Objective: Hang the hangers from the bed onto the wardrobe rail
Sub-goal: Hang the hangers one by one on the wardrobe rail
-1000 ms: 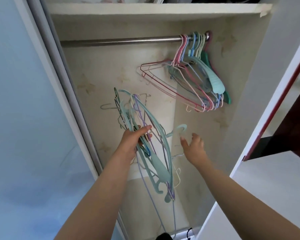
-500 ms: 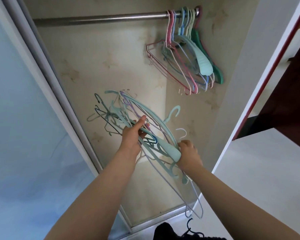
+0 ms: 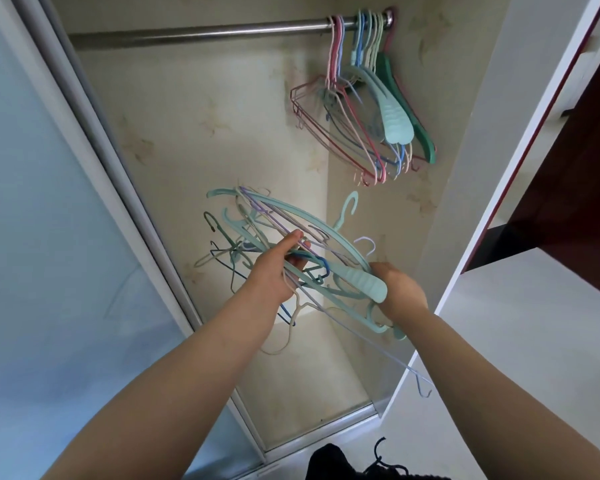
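Head view: left hand (image 3: 274, 271) grasps tangled bundle of pastel plastic and wire hangers (image 3: 274, 230); right hand (image 3: 400, 294) grips its mint end. Steel wardrobe rail (image 3: 194, 32) carries hung coloured hangers (image 3: 368, 109) at right end.

Rail (image 3: 194, 32) w/ hung hangers (image 3: 368, 109)

Both forearms extended forward, bare. Left hand (image 3: 274, 271) curled, gripping the hanger bundle (image 3: 291, 244). Right hand (image 3: 400, 292) curled round a mint hanger's (image 3: 357, 282) end.
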Demonstrator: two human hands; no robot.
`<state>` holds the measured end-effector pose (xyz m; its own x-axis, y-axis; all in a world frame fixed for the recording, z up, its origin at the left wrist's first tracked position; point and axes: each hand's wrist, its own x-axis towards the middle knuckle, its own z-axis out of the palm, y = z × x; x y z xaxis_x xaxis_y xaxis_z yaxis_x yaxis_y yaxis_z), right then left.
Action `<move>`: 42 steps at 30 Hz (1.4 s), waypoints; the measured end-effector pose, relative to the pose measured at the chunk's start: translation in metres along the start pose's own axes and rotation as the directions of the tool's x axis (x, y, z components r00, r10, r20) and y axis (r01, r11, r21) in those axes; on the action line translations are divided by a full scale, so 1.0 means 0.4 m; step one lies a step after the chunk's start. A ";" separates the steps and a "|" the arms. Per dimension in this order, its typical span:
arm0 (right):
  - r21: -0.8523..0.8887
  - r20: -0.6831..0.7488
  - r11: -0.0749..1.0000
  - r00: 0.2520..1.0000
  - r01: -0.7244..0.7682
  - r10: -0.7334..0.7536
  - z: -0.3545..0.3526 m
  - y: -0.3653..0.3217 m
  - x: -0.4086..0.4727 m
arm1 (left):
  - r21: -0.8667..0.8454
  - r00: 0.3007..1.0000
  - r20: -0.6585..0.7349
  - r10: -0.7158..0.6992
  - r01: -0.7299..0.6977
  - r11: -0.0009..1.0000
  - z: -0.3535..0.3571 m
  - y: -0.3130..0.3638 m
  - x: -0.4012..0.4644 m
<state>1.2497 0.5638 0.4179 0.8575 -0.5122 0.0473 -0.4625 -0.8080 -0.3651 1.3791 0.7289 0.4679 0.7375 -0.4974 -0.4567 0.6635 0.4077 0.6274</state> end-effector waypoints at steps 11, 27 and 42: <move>0.196 0.244 0.980 0.966 0.039 -0.087 -0.064 0.035 0.023 | 0.073 0.998 0.054 -0.011 0.007 0.997 0.028 -0.013 -0.031; 0.389 -0.257 0.872 0.944 0.296 -0.206 -0.101 -0.218 -0.073 | 0.416 0.980 0.055 0.190 -0.196 0.888 0.032 -0.104 -0.045; 0.881 0.378 0.375 0.905 -0.288 -0.193 -0.053 -0.093 0.020 | 0.779 0.916 0.286 0.283 -0.394 0.488 -0.063 -0.140 -0.056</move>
<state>1.2690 0.5837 0.4516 0.9508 -0.1979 -0.2383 -0.2219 0.1016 -0.9698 1.3284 0.7365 0.4271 0.8269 -0.5591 -0.0602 -0.0649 -0.2013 0.9774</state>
